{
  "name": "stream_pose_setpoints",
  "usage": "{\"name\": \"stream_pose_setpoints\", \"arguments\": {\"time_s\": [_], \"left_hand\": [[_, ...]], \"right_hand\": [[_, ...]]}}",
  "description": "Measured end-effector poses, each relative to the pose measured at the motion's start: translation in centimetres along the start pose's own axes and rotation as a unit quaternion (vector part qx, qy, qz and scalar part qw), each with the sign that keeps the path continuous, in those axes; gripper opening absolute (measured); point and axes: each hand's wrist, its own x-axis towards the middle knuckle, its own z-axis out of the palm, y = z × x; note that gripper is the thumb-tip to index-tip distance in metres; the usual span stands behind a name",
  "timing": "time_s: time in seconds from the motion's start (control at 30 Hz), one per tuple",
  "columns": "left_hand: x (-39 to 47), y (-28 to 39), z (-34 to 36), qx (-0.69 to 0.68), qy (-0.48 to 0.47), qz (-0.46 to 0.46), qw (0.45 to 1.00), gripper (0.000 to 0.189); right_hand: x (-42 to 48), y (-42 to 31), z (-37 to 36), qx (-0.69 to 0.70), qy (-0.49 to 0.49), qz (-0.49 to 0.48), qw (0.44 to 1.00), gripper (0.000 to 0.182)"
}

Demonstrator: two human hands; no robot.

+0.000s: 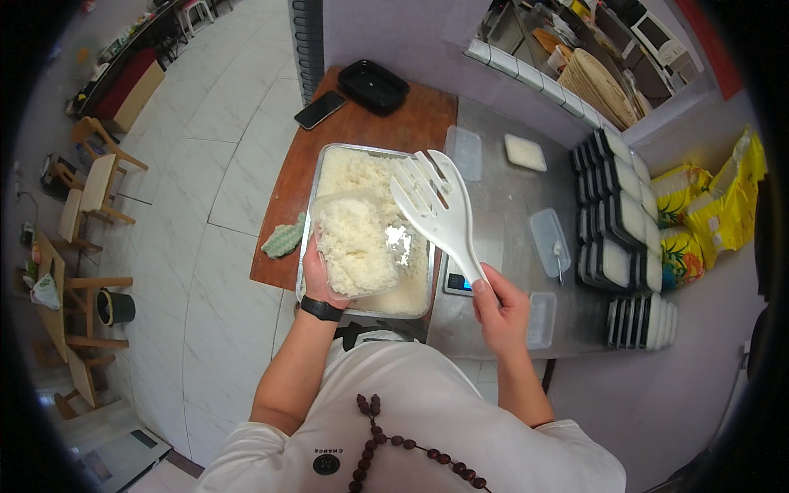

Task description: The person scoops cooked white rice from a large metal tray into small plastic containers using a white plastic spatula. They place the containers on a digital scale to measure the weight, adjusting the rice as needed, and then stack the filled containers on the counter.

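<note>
My left hand holds a clear plastic container by its left side, over a large metal tray. Cooked white rice is heaped in the container, and more rice lies in the tray. In my right hand is the handle of a white slotted plastic serving spoon. Its tines point away from me above the tray's right side, with a few grains stuck on them. Beneath the spoon and my right hand a kitchen scale with a lit display is partly hidden.
Stacked black containers with pale lids stand along the right wall beside yellow bags. Clear lids and a filled container lie on the metal table. A phone, black tray and green cloth rest on the wooden board.
</note>
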Motion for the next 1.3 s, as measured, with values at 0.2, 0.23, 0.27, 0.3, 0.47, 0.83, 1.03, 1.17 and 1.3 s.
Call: {"name": "stream_pose_setpoints", "arguments": {"time_s": [0.2, 0.23, 0.27, 0.3, 0.47, 0.83, 1.03, 1.17, 1.3], "left_hand": [[-0.3, 0.6, 0.9, 0.025, 0.009, 0.019, 0.999, 0.058], [-0.2, 0.6, 0.6, 0.037, 0.024, 0.022, 0.999, 0.057], [0.0, 0.4, 0.0, 0.049, 0.039, 0.026, 0.998, 0.057], [0.1, 0.3, -0.3, 0.060, 0.053, 0.031, 0.996, 0.056], [0.0, -0.1, 0.0, 0.033, 0.005, 0.044, 0.998, 0.055], [0.4, 0.3, 0.6, 0.030, 0.007, 0.054, 0.998, 0.058], [0.4, 0.5, 0.6, 0.017, 0.023, 0.046, 0.999, 0.058], [0.4, 0.7, 0.0, 0.021, 0.004, 0.003, 1.000, 0.059], [0.5, 0.0, 0.9, 0.036, 0.012, -0.045, 0.998, 0.061]], "right_hand": [[-0.7, -0.3, 0.0, -0.140, -0.063, -0.120, 0.981, 0.031], [-1.1, -0.4, 0.7, -0.123, -0.076, -0.133, 0.981, 0.031], [-1.4, -0.5, 1.5, -0.105, -0.089, -0.147, 0.979, 0.030], [-1.4, -0.7, 2.2, -0.133, -0.094, -0.167, 0.972, 0.030], [-1.2, -0.4, 3.2, -0.111, -0.100, -0.100, 0.984, 0.030], [-2.5, 0.1, -0.3, -0.009, -0.142, 0.092, 0.986, 0.032], [-2.3, -0.1, -0.7, 0.050, -0.133, 0.118, 0.983, 0.033], [-1.6, 1.3, -2.6, 0.191, -0.034, 0.152, 0.969, 0.036], [-0.8, 2.3, -4.0, 0.277, 0.047, 0.184, 0.942, 0.035]]}}
